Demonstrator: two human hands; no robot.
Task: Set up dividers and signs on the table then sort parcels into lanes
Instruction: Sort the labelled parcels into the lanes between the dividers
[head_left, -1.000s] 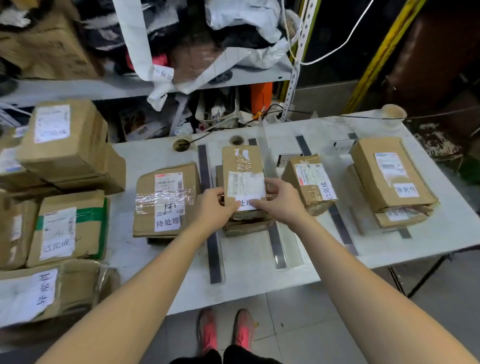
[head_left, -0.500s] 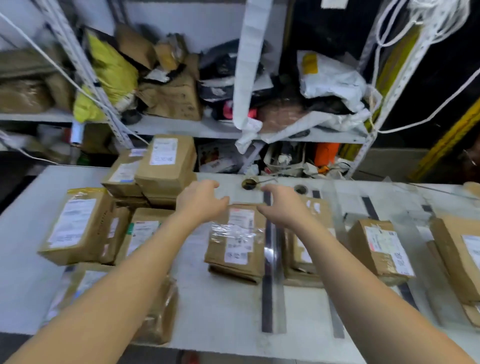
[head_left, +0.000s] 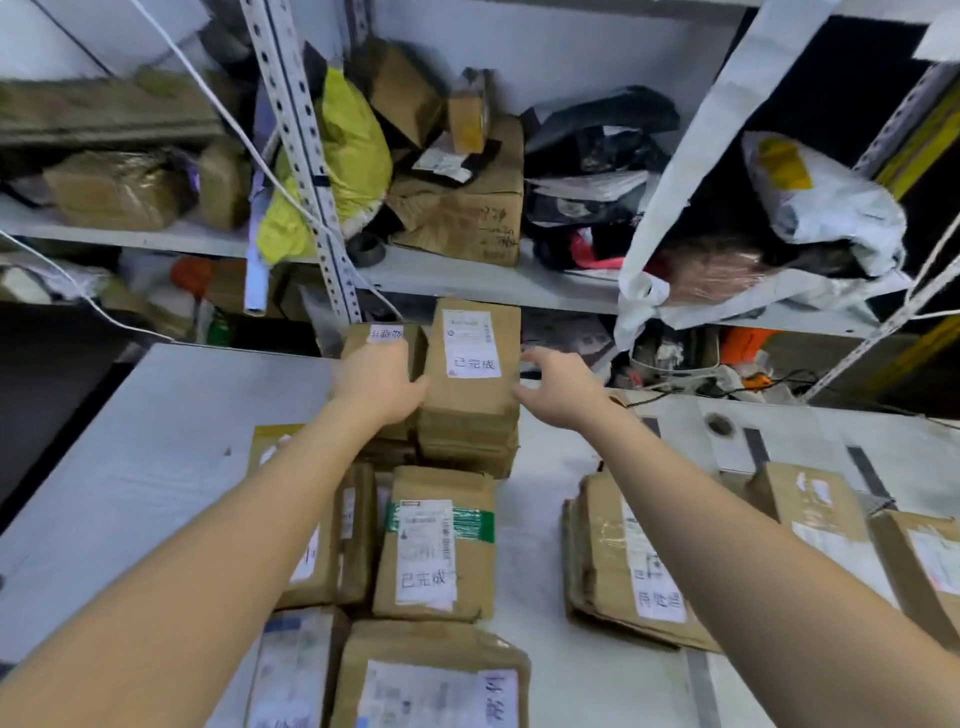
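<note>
A brown parcel with a white label tops a stack at the back of the white table. My left hand lies over a lower labelled parcel, thumb against the top parcel's left side. My right hand is open with spread fingers just off its right side. Closer to me lie a green-taped parcel and another labelled one. Dark divider strips run across the table at the right, with a flat parcel beside them under my right forearm.
Metal shelving right behind the table is crammed with boxes, a yellow bag and plastic mailers. A white cable hangs across the left. More parcels sit in the right lanes.
My view has swung left and up from the divider lanes to the pile. Both hands let go of the middle-lane parcel and moved to the tall stack at the back.
</note>
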